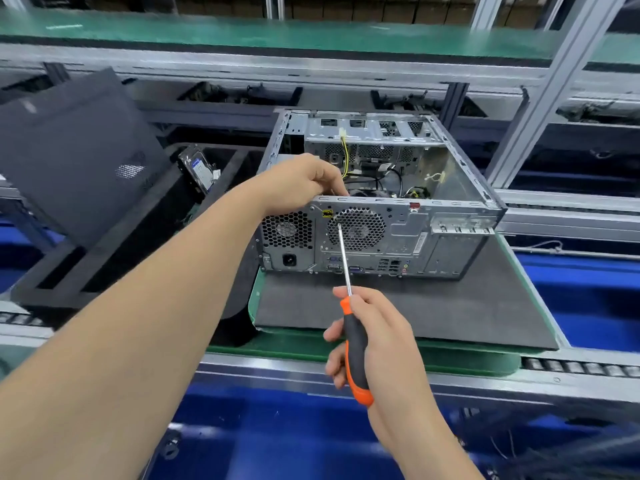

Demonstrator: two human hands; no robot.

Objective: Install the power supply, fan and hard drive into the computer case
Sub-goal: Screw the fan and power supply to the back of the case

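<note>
Fingers (329, 178) of the left hand (301, 183) are curled over the computer case (450, 244) top rear edge, tips inside. Can't tell what they grip. Right hand (381, 337) fingers (372, 306) are wrapped tight on the screwdriver (354, 341) handle, orange and black.

Left to right:
- 9 o'clock: black side panel (69, 150), leaning.
- 10 o'clock: hard drive (200, 168) tilted in a black foam tray (114, 251), well apart from the case.
- Centre to 1 o'clock: case on a grey mat (433, 306) on a green-edged board (304, 348).
- 5 o'clock: roller conveyor rail (571, 368), blue below.
- 2 o'clock: aluminium frame upright (554, 88).
- 12 o'clock: green shelf (207, 29) across the top, blurred.

Case is bare metal, on its side, open face up, rear panel toward the camera. Power supply (287, 237) sits at the rear's left, with a honeycomb vent and a socket under it. Round fan grille (360, 230) is just right of it. Screwdriver tip is on the grille's 10 o'clock corner. Ports sit below the grille. Yellow and black cables are loose inside, drive cage at the far end.
</note>
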